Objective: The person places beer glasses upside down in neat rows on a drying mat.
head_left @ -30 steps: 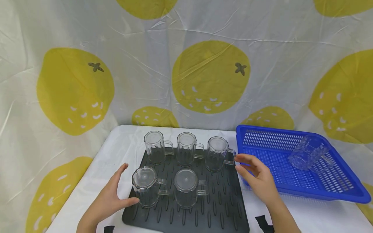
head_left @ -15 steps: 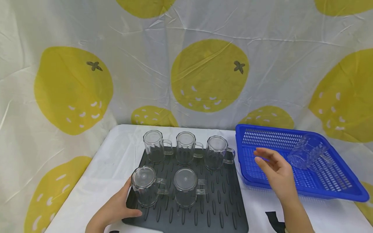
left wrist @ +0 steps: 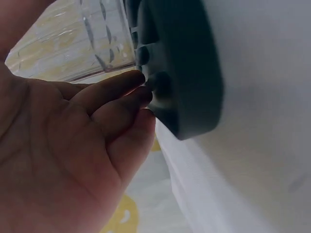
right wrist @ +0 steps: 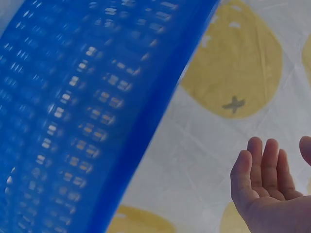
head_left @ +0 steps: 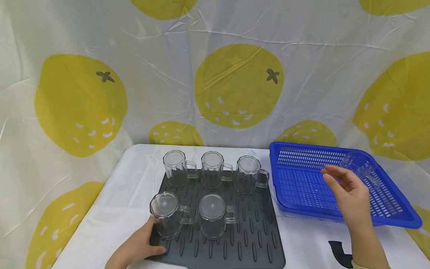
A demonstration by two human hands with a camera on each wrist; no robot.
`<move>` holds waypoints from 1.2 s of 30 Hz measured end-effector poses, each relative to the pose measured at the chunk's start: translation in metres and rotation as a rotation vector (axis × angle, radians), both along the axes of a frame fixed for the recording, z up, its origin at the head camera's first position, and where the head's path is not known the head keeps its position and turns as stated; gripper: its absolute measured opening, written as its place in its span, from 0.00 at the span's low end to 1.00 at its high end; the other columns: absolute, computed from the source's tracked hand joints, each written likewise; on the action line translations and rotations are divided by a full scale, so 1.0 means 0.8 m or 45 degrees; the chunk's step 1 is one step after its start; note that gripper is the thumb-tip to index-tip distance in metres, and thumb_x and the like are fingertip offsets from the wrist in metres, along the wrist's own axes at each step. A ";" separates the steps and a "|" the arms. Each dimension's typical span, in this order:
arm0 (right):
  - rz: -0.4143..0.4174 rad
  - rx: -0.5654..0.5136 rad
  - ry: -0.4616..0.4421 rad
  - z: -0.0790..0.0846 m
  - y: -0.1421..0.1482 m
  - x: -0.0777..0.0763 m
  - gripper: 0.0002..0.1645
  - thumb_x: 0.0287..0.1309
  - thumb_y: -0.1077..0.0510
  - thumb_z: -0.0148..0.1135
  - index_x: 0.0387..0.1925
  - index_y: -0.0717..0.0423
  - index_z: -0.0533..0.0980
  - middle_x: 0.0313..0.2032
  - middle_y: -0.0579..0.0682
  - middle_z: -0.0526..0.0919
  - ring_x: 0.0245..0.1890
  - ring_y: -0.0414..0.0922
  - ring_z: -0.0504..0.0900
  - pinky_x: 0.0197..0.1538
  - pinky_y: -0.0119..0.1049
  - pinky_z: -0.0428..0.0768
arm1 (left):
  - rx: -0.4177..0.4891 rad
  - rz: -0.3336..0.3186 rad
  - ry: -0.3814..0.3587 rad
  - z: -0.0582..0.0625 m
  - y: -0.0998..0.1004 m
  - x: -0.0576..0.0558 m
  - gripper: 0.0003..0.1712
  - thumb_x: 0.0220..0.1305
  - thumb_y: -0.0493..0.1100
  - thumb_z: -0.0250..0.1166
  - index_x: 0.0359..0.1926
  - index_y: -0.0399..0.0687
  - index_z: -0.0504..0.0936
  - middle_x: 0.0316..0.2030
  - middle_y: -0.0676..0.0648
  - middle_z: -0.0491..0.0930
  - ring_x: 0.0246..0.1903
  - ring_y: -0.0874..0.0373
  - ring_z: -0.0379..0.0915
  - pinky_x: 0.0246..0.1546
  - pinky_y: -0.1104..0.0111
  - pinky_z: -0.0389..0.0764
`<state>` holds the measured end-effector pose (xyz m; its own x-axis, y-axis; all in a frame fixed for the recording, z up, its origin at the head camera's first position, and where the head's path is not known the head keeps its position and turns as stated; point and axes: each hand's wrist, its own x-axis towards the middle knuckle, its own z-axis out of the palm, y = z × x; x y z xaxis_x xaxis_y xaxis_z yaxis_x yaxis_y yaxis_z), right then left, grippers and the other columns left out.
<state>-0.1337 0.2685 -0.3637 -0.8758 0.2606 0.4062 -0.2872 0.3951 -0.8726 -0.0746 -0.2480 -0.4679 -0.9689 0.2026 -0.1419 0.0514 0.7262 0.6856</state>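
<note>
Several clear glass mugs stand on a dark ribbed mat, seemingly bottom up, in two rows. My left hand is at the mat's left edge, beside the front left mug. In the left wrist view its fingers reach to the rim of the mat, and they hold nothing. My right hand hovers over the blue basket with loosely bent fingers and nothing in them. Behind it another glass mug lies in the basket, partly hidden by the hand.
The front middle mug and the back mugs have handles pointing right. The mat lies on a white cloth. Behind hangs a curtain with yellow fruit prints. A black strip lies near the right wrist.
My right hand has moved from the back right mug's handle rightward over the basket. My left hand has moved slightly down and right along the mat's edge. The mugs stay in place.
</note>
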 end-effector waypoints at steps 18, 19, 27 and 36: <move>-0.140 -0.191 -0.237 -0.019 0.080 -0.016 0.15 0.67 0.58 0.60 0.54 0.46 0.77 0.40 0.29 0.79 0.41 0.23 0.76 0.38 0.11 0.71 | -0.052 0.093 0.000 -0.002 0.008 0.003 0.64 0.32 0.44 0.84 0.69 0.33 0.58 0.61 0.27 0.68 0.62 0.32 0.64 0.61 0.41 0.62; -0.156 -0.176 -0.257 -0.020 0.082 -0.017 0.16 0.67 0.57 0.59 0.55 0.44 0.76 0.40 0.29 0.78 0.40 0.23 0.76 0.38 0.11 0.71 | -0.053 0.090 -0.001 -0.002 0.008 0.003 0.65 0.31 0.44 0.84 0.69 0.33 0.57 0.61 0.26 0.68 0.62 0.32 0.64 0.61 0.41 0.62; -0.196 -0.182 -0.331 -0.025 0.108 -0.024 0.20 0.65 0.55 0.62 0.56 0.34 0.72 0.39 0.25 0.76 0.40 0.21 0.73 0.42 0.10 0.69 | -0.046 0.087 0.000 -0.005 0.007 0.003 0.61 0.27 0.41 0.84 0.65 0.33 0.62 0.60 0.26 0.69 0.61 0.32 0.65 0.60 0.41 0.63; -0.369 -0.018 -0.545 -0.037 0.134 -0.035 0.37 0.69 0.43 0.53 0.75 0.39 0.55 0.63 0.34 0.67 0.72 0.41 0.55 0.72 0.38 0.53 | -0.048 0.080 0.004 -0.008 0.005 0.002 0.59 0.27 0.42 0.85 0.63 0.35 0.63 0.60 0.27 0.70 0.61 0.33 0.65 0.60 0.41 0.63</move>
<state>-0.1621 0.3758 -0.3935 -0.8539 0.5200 0.0221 0.2163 0.3932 -0.8937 -0.0729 -0.2444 -0.4744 -0.9800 0.1362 -0.1449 0.0075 0.7536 0.6573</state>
